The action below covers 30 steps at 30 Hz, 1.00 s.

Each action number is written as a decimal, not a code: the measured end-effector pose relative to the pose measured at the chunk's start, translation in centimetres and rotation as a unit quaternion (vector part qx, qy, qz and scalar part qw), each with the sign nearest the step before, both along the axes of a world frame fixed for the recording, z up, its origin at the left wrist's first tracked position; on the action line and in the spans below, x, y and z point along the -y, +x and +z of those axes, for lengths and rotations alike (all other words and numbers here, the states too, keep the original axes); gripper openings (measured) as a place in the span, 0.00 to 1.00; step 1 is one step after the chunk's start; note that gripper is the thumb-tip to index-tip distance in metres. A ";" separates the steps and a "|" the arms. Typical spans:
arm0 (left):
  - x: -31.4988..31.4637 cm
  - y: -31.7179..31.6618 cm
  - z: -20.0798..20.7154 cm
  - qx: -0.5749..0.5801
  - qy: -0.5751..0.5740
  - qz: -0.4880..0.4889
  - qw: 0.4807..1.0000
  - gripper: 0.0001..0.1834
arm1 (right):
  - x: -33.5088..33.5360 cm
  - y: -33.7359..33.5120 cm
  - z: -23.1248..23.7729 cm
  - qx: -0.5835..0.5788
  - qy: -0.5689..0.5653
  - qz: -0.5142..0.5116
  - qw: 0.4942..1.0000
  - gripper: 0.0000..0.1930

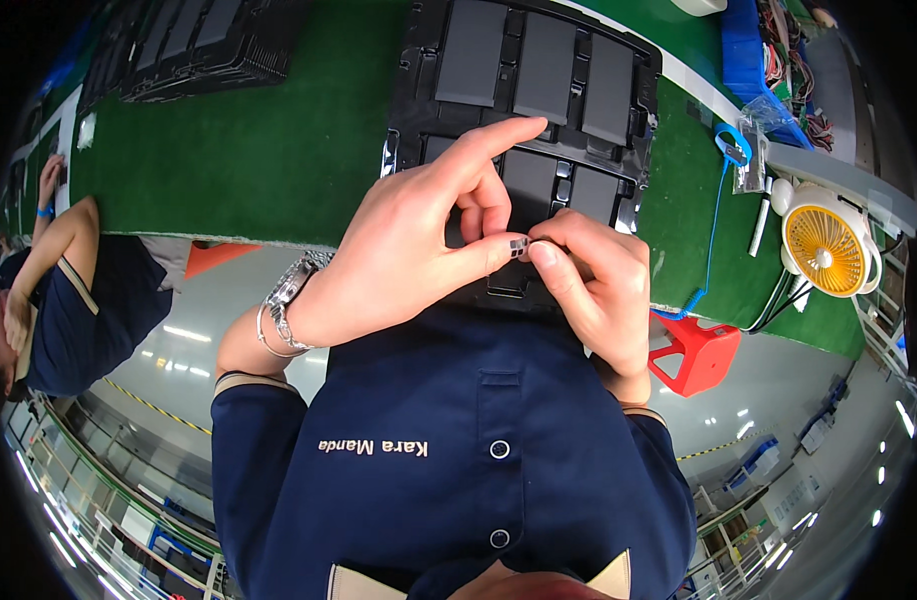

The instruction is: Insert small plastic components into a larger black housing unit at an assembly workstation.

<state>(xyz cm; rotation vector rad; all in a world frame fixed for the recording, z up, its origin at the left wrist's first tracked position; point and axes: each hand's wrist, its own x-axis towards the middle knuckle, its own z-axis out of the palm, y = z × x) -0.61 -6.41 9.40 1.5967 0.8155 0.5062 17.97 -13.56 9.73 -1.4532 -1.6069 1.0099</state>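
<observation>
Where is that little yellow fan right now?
In the head view the yellow fan sits at the far right, on the edge of the green bench, right of the black tray and above the red stool.

Two hands, the left hand (399,240) and the right hand (599,285), are pinching one small dark part (519,246) between them. One black tray (409,100) is lying on the green mat (279,150) just beyond them, showing six grey pads (545,68). One more stack of black trays (194,45) is sitting far left. One yellow fan (827,245) is standing at the right, one red stool (701,352) below it, one blue bin (747,50) far right.
</observation>
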 end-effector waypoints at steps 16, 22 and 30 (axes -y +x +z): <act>-0.6 0.8 0.6 -0.038 0.045 -0.046 0.997 0.38 | -0.4 1.2 0.3 0.068 0.072 0.031 0.995 0.07; 1.1 4.7 -0.6 -0.092 0.273 -0.146 0.946 0.21 | 1.1 4.9 0.2 -0.072 0.115 -0.148 0.980 0.08; 1.5 6.6 -1.7 -0.107 0.461 -0.156 0.867 0.20 | 2.1 6.2 0.1 -0.142 0.156 -0.207 0.955 0.10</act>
